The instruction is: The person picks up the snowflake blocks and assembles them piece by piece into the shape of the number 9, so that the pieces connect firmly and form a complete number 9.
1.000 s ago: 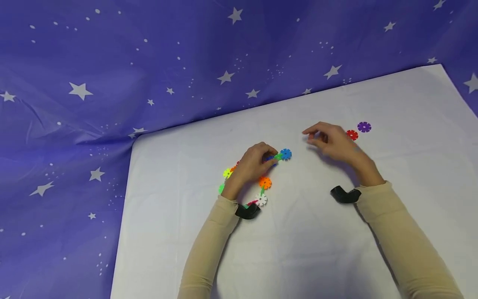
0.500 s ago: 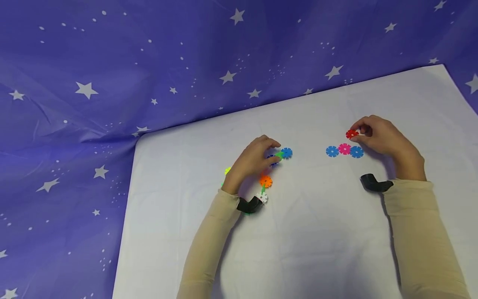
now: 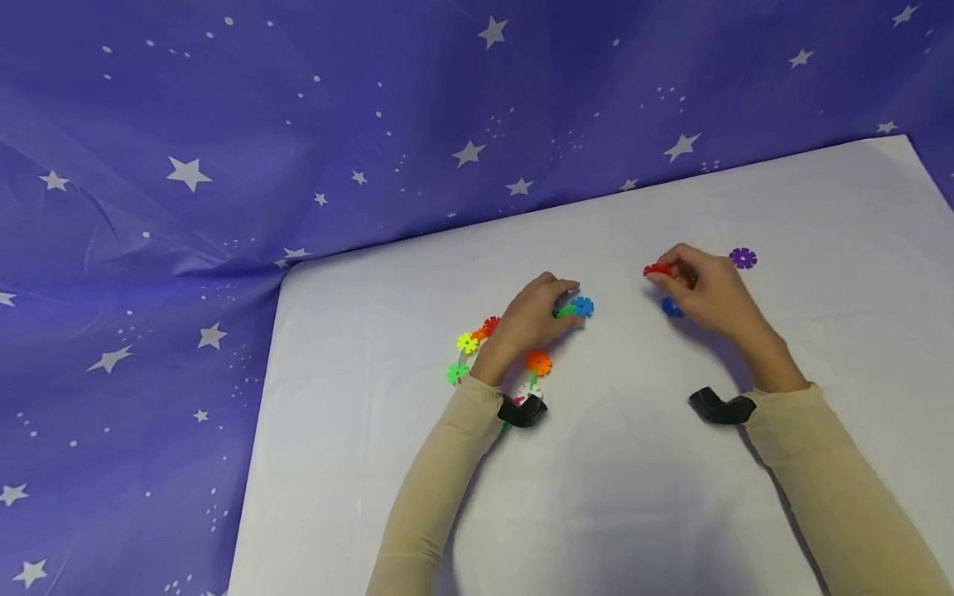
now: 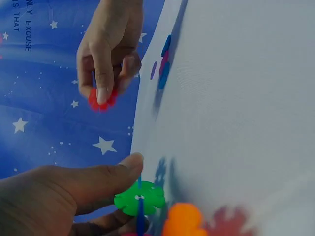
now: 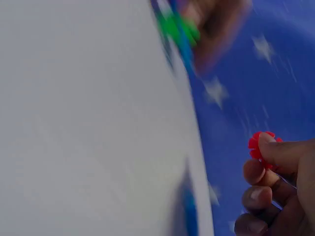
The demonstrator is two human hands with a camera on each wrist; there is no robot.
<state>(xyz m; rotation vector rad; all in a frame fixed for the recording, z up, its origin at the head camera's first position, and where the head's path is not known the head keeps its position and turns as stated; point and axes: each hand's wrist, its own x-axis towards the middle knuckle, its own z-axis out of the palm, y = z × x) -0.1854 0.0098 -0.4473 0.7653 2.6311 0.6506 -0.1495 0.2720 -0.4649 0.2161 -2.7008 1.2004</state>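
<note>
A white worktop [image 3: 633,513] stretches to its far edge. Nearer its left edge, the left hand [image 3: 531,314] is part-spread, thumb and fingers standing around the chain's end without a firm grip showing. The right hand [image 3: 704,285], closer to the far-right corner, pinches 1 red disc [image 3: 656,269] just above the cloth. The chain of linked discs [image 3: 540,362] curves beneath the left hand, ending at a light blue disc [image 3: 582,307]. Probably best: pinch the red disc by 1 side, slots exposed, and steady the chain's end.
</note>
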